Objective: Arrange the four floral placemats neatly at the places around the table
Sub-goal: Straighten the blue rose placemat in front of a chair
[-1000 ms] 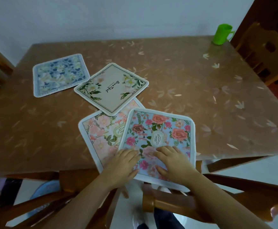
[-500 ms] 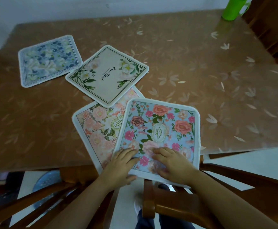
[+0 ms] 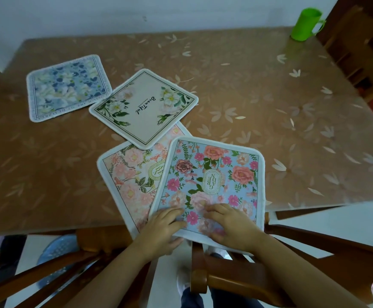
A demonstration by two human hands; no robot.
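Two hands work at the near edge of the worktop (image 3: 47, 185), low in the frame, both on the blue rose placemat (image 3: 214, 174). Our left hand (image 3: 162, 228) pinches its near border, fingers on top and thumb seemingly tucked beneath where the mat overhangs the edge. Our right hand (image 3: 233, 226) lies on top with fingers lightly bent, pressing rather than gripping.

This mat overlaps the peach placemat (image 3: 132, 181) to its left, whose far corner sits under the cream placemat (image 3: 145, 107) at frame centre. Further off, upper left, the blue-and-white placemat (image 3: 67, 87) lies flat just beside the cream one. A green cup (image 3: 306, 24) stands in the upper right corner.

We judge that none is yet set at a place. If we slide the top mat, it may drag the peach one along, skewing the cream mat too. With so much overhang, it could also slip off the edge toward the chair (image 3: 225, 283) below.
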